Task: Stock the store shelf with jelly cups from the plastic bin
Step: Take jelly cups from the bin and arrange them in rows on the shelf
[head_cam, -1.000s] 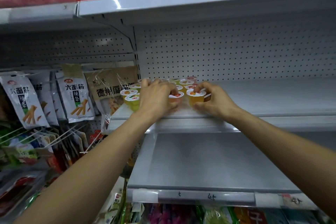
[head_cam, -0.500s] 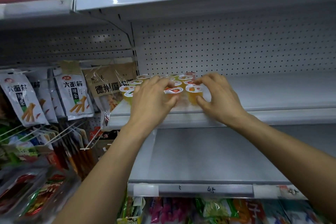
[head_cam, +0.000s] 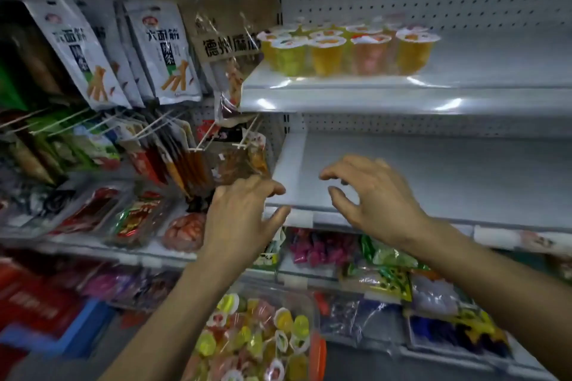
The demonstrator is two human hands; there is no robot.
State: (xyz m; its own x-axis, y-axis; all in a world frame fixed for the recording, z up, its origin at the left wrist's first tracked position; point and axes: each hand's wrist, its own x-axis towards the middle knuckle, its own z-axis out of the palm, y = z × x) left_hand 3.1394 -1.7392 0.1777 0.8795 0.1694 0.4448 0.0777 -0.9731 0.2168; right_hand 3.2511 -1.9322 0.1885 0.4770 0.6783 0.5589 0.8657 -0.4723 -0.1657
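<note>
Heading for: most likely the plastic bin (head_cam: 313, 318), low down in front of the shelves, for another load.
Left hand (head_cam: 244, 210): in the air by the front left corner of the bare lower shelf (head_cam: 433, 176), fingers loose and a bit bent, holding nothing.
Right hand (head_cam: 377, 198): in the air over the front edge of that same shelf, fingers spread and a bit bent, holding nothing.
Cups on the shelf (head_cam: 346, 49): a small bunch standing upright near the front left corner of the upper shelf (head_cam: 402, 99), packed side by side, close to the front edge.
Cups in the bin (head_cam: 257, 340): a big loose pile, many on their sides, all mixed up.
Room left: lots, along the upper shelf to the right of the bunch.
Next door: hanging snack bags (head_cam: 161, 49), just left of the bunch.
Could go wrong: grabbing too many from the pile at once, so one slips out and drops to the floor.
Could go wrong too: bumping the front row while setting new cups down, so one tips off the front edge.
Also: likely thin cups with peel lids, so a hard squeeze might crush one or pop a lid.
</note>
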